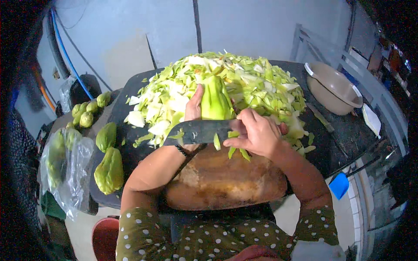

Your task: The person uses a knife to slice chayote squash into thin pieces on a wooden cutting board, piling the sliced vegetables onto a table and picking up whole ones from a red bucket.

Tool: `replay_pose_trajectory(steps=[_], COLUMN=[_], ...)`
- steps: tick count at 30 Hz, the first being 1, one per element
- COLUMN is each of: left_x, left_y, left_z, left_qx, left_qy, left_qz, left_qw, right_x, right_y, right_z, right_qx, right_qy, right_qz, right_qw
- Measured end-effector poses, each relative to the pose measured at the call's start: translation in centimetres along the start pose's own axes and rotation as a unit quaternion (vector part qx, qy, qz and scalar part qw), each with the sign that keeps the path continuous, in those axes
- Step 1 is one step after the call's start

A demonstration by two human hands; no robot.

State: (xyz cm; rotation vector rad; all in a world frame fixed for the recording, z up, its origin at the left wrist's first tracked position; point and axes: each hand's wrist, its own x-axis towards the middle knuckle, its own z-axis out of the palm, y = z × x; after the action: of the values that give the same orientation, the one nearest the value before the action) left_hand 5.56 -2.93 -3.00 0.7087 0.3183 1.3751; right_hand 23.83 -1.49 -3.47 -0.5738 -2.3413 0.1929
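My left hand (194, 106) grips a pale green chayote (214, 99) from its left side, thumb up along the skin. In my right hand (258, 133) is a broad dark-bladed cleaver (202, 132), held level across the lower end of the chayote. Slivers of green peel (217, 142) cling to the blade, and more hang by my right fingers. Behind the chayote rises a large heap of chopped chayote pieces (261, 81). A thick wooden chopping board (225, 179) lies below the blade, close to my body. The cleaver's handle is mostly hidden by my right hand.
Two whole chayotes (109, 171) rest on the dark table (130, 98) at left, beside a clear plastic bag (73, 166) holding more. Several others (86, 114) sit farther back. At right are a beige basin (333, 86) and a long knife (320, 117). A red bucket (104, 239) stands below.
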Motion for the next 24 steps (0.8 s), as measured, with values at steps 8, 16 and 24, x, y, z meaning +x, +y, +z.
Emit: replay_pose_trajectory(steps=[8,16,24], left_x=[-0.5,-0.3,-0.4], left_y=[-0.5,-0.8,-0.5], left_z=[0.6,0.0,0.1], left_qx=[-0.029,-0.03,-0.054], left_qy=[0.018,-0.08,-0.088], left_qz=[-0.014,-0.07,-0.082], left_qw=[0.999,0.994,0.991], right_x=[0.5,0.6,0.6], right_y=[1.2,2.1,2.9], right_z=[-1.1,-1.9,-1.5], right_qx=[-0.01,-0.001,-0.025], right_qy=[0.049,0.02,0.057], right_qz=[0.009,0.013,0.04], right_qw=[0.999,1.0,0.997])
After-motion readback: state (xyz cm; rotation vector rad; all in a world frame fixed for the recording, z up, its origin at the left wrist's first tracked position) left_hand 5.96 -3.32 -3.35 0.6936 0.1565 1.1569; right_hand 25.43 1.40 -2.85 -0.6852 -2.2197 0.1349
